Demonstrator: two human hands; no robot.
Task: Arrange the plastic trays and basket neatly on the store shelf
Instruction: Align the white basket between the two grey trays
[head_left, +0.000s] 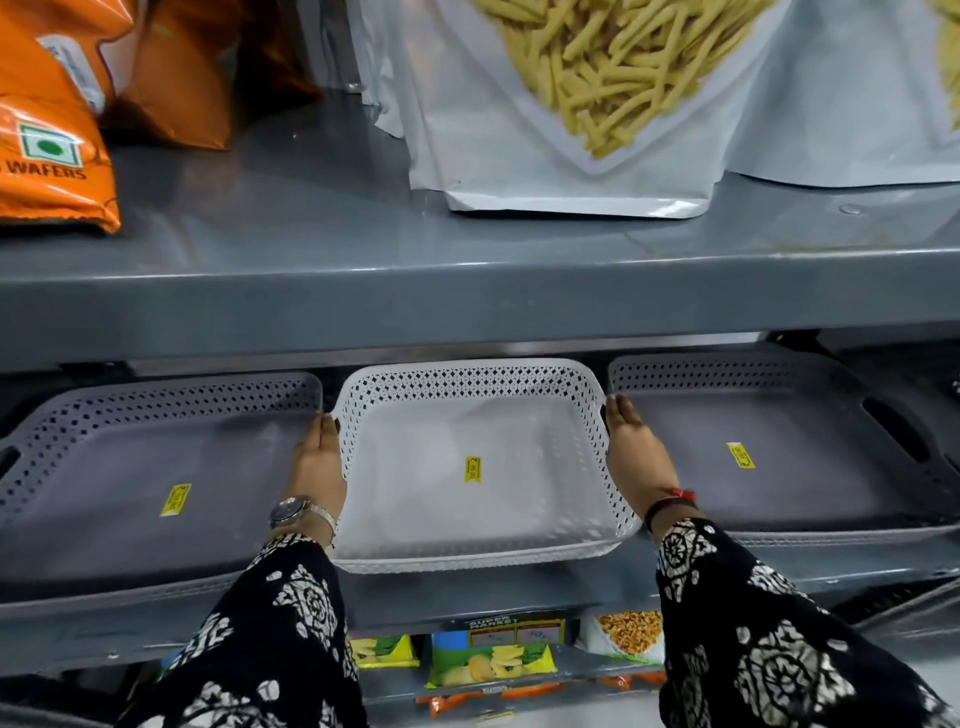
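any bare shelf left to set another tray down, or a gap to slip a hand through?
Middle shelf is crowded: grey perforated tray at left, white perforated basket and grey perforated tray at right fill its width. The left hand and right hand occupy the narrow gaps. Bare room: the grey upper shelf, between the orange wafer packets and white snack pouch.

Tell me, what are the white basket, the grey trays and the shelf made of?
White basket: plastic by the look, matte, with moulded perforated walls. Left grey tray and right grey tray: seemingly the same matte plastic, with the same holes and cut-out handles. Shelf: probably grey-painted metal, smooth with a faint sheen.
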